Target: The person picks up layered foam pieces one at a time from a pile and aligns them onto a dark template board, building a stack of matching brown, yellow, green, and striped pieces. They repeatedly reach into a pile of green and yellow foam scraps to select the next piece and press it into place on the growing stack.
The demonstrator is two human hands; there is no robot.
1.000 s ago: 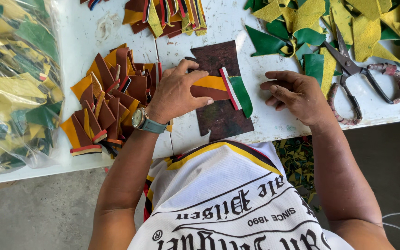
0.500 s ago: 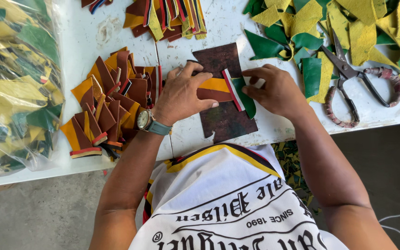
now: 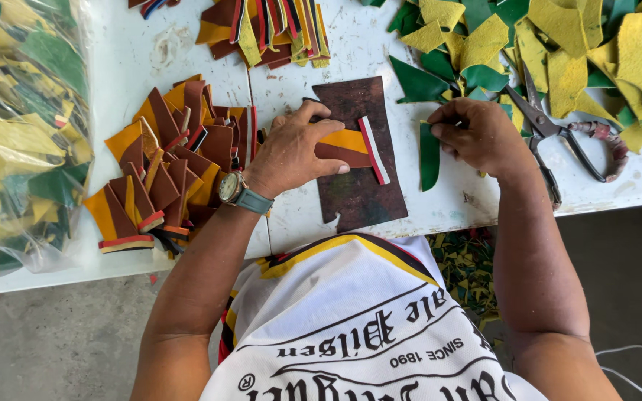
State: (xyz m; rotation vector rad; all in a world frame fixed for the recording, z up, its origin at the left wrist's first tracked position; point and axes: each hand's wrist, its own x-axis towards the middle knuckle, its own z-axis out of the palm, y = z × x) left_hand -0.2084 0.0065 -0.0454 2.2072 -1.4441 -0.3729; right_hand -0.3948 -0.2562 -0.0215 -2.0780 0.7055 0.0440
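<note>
My left hand point(image 3: 291, 152) presses flat on a layered leather piece point(image 3: 351, 145), brown and yellow with a white and red strip at its right edge. The piece lies on a dark brown board point(image 3: 358, 197) on the white table point(image 3: 440, 212). My right hand point(image 3: 477, 134) is just right of the board, its fingertips pinching the top end of a narrow green strip point(image 3: 429, 160) that rests on the table. A watch sits on my left wrist.
A pile of brown, yellow and red layered pieces point(image 3: 165, 171) lies left of the board, and another pile point(image 3: 261, 26) at the far edge. Green and yellow scraps point(image 3: 559, 52) and scissors point(image 3: 559, 134) lie to the right. A plastic bag of pieces point(image 3: 16, 134) is at far left.
My right hand came in from beside the scissors to the board, took the green strip off the layered piece and drew it right onto the table. My left hand stayed pressed down.
</note>
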